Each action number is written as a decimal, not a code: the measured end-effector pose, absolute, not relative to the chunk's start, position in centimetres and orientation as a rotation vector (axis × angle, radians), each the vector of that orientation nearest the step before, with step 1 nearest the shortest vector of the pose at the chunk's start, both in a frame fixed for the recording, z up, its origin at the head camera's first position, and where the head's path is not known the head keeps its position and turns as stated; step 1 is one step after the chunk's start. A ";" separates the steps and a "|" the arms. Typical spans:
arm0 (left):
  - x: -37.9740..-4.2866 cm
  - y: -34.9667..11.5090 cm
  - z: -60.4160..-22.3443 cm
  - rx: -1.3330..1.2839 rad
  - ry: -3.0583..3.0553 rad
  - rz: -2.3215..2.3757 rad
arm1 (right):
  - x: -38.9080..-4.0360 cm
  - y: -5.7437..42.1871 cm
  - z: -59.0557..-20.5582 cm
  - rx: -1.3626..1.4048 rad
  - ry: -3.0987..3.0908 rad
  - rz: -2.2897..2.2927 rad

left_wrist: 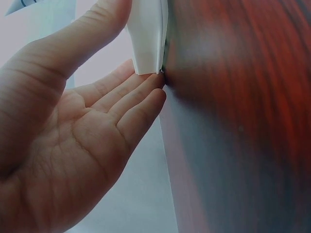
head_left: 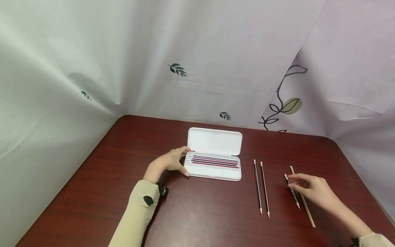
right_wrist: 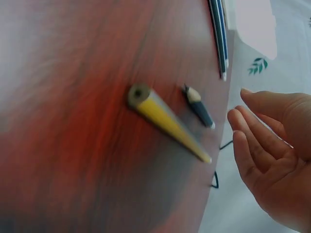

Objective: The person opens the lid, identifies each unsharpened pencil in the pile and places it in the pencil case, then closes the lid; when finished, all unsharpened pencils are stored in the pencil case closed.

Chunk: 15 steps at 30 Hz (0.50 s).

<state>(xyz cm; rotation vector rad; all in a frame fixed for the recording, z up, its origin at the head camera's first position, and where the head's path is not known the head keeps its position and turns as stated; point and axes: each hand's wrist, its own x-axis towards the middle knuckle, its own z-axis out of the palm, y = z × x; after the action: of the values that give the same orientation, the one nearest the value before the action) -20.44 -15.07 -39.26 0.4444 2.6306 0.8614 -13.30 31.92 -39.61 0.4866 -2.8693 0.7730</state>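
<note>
An open white pencil case [head_left: 213, 174] lies on the table with several dark and pink pencils [head_left: 213, 161] inside, its lid standing up at the back. My left hand [head_left: 169, 161] grips the case's left end, thumb at the front and fingers at the back. Over at the right, my right hand [head_left: 318, 192] hovers beside the top end of a short dark pencil [head_left: 294, 195]. Thumb and fingers stand apart around nothing in the right wrist view, with a gap to that pencil. Just beyond it lies a long yellow pencil [right_wrist: 167, 122], its flat unsharpened end towards the camera.
Two long dark pencils [head_left: 257, 188] lie side by side between the case and my right hand, points towards me. A pale curtain [head_left: 197, 68] with leaf prints hangs behind the brown table [head_left: 210, 212] and at its sides.
</note>
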 end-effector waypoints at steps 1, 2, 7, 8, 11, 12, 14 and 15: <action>-20.4 -15.1 -39.2 0.444 2.631 0.860 | -13.1 32.2 -39.6 0.478 -2.863 0.759; -20.4 -15.2 -39.2 0.445 2.633 0.856 | -12.9 32.5 -39.6 0.465 -2.860 0.745; -20.4 -15.3 -39.0 0.459 2.634 0.854 | -12.3 33.6 -40.0 0.385 -2.903 0.677; -20.3 -15.3 -39.0 0.459 2.632 0.859 | -12.2 33.7 -40.1 0.363 -2.920 0.671; -20.3 -15.3 -39.0 0.449 2.623 0.875 | -12.1 33.9 -40.4 0.288 -2.971 0.653; -20.3 -15.3 -39.0 0.448 2.622 0.875 | -12.1 34.0 -40.4 0.266 -2.988 0.643; -20.3 -15.2 -39.0 0.445 2.621 0.877 | -12.1 34.0 -40.4 0.225 -3.032 0.639; -20.3 -15.2 -39.0 0.443 2.621 0.877 | -12.2 34.0 -40.4 0.206 -3.056 0.635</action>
<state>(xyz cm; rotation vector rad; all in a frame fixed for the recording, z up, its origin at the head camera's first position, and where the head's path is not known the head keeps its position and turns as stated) -20.28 -15.22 -39.03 0.4427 2.6205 0.8766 -12.20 34.04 -40.43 0.2057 -3.0558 0.6351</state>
